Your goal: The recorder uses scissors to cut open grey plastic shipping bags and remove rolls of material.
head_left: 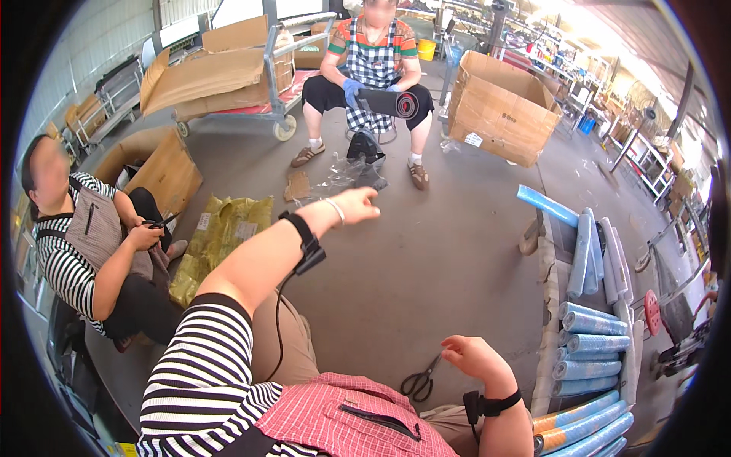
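Note:
My left hand (356, 206) reaches forward over the floor, its fingers loosely bent and apart, with nothing seen in it. It is nearest to the crumpled clear plastic (324, 181) in front of the seated co-worker. My right hand (478, 358) is low on the right, its fingers slightly curled and apart. Black-handled scissors (416, 386) are just left of it, blade tips toward my fingertips; whether they touch I cannot tell. Across from me, a co-worker in blue gloves holds a dark rolled mat (384, 103) on their lap. At left, another co-worker holds dark scissors (160, 222).
Blue plastic-wrapped rolls (598, 344) are stacked at my right. A yellow woven sack (221, 244) lies at left, near an open carton (164, 171). Farther back are a large cardboard box (502, 107) and a wheeled cart (278, 91) loaded with cardboard.

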`<state>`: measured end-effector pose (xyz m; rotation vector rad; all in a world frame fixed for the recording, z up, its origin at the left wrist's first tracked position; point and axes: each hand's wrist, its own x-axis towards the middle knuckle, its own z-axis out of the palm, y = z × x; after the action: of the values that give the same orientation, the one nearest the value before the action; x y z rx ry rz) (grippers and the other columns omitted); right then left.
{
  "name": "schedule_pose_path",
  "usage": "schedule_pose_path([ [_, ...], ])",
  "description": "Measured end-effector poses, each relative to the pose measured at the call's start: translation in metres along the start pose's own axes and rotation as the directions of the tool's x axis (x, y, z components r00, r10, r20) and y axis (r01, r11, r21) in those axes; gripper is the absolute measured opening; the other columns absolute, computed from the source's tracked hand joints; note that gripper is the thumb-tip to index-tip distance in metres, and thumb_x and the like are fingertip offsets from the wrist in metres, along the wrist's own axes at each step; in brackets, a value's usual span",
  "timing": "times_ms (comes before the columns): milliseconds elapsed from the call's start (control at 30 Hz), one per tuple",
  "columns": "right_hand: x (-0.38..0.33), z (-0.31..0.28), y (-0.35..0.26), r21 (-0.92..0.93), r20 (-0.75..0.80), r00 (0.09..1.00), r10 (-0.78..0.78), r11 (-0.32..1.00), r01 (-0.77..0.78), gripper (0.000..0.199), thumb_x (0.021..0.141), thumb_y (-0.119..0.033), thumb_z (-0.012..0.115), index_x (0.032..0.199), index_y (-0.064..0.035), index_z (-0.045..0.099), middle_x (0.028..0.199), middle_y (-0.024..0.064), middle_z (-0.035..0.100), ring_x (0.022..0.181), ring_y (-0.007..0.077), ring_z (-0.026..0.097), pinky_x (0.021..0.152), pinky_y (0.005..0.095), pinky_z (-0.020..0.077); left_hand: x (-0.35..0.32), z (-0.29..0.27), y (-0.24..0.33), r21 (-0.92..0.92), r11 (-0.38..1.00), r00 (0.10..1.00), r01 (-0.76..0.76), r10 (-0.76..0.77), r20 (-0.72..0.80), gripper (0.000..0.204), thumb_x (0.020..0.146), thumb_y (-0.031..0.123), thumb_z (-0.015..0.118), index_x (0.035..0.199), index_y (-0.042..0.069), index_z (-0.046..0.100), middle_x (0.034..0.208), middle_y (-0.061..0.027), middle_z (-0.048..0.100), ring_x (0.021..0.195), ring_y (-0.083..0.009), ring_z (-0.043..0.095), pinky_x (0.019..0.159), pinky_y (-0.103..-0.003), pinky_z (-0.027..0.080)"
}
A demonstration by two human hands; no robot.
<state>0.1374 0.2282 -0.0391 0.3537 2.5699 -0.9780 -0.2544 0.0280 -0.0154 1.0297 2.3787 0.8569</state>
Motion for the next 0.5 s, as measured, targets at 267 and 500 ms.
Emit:
schedule_pose_path([
  [267, -0.008, 0.001, 0.004, 0.009, -0.021, 1.0, -0.003, 1.0, 0.003, 0.034, 0.094, -0.026, 0.062, 0.119, -0.0039, 0.064, 0.104, 0.0161, 0.072, 0.099, 0.0319, 0.068, 0.088, 0.0382, 0.0533, 0.037, -0.032, -0.001, -0.281, 0.926, 0.945, 0.253, -0.299, -0.135, 0.074, 0.091, 0.03, 0.066, 0.152, 0.006, 0.03, 0.134, -0.0153, 0.052, 0.096, -0.02, 0.063, 0.077, -0.034, 0.057],
  [500, -0.016, 0.0, 0.007, 0.004, -0.024, 1.0, 0.008, 1.0, -0.008, 0.033, 0.093, -0.027, 0.062, 0.118, -0.0041, 0.065, 0.104, 0.0158, 0.072, 0.1, 0.032, 0.068, 0.088, 0.0387, 0.0533, 0.029, -0.03, 0.012, -0.268, 0.914, 0.919, 0.306, -0.356, -0.167, 0.078, 0.093, 0.044, 0.059, 0.153, 0.006, 0.027, 0.122, -0.0181, 0.061, 0.103, -0.023, 0.063, 0.079, -0.038, 0.056],
])
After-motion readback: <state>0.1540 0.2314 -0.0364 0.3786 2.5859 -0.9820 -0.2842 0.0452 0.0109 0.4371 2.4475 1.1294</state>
